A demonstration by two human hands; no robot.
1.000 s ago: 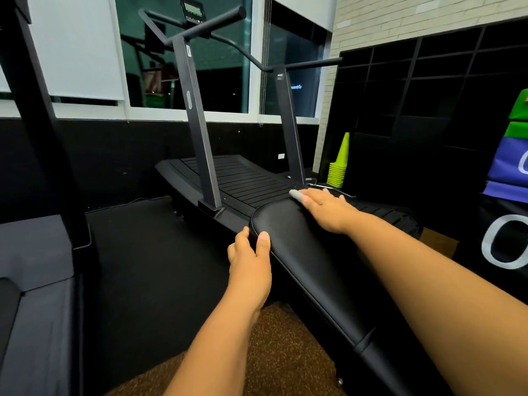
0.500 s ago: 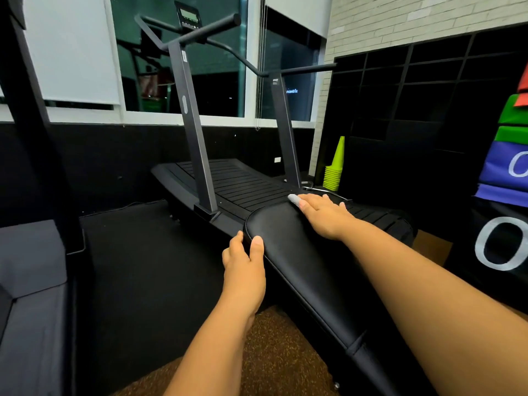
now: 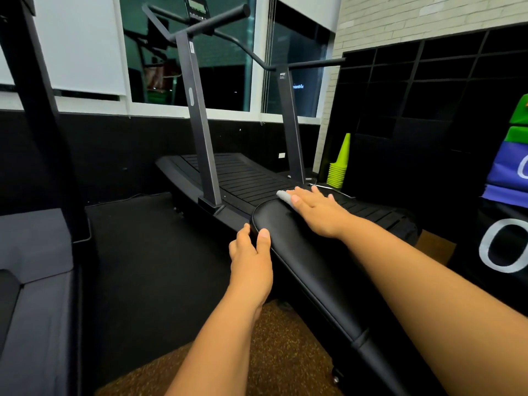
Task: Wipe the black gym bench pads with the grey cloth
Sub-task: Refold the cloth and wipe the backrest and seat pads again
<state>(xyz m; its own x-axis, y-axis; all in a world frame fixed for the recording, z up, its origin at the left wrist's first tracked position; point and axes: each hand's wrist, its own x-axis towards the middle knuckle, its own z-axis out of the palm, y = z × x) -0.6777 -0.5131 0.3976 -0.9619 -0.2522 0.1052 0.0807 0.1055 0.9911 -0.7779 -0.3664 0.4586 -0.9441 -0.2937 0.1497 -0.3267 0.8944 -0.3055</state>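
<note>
The long black bench pad [image 3: 308, 270] runs from the middle of the view down to the lower right. My right hand [image 3: 317, 208] lies flat, fingers straight, on the pad's far rounded end. It presses down the grey cloth [image 3: 283, 195], of which only a small fold shows past the fingertips. My left hand [image 3: 251, 252] holds the pad's left edge, thumb on top and fingers down the side. A seam crosses the pad near the bottom right.
A curved black treadmill [image 3: 243, 178] with tall grey uprights stands just beyond the pad. Stacked green cones [image 3: 338, 170] sit by the black shelving [image 3: 428, 110]. Coloured soft boxes [image 3: 508, 167] are at the right, a grey seat [image 3: 31, 267] at the left.
Both hands keep their places on the pad. Only the view has shifted slightly.
</note>
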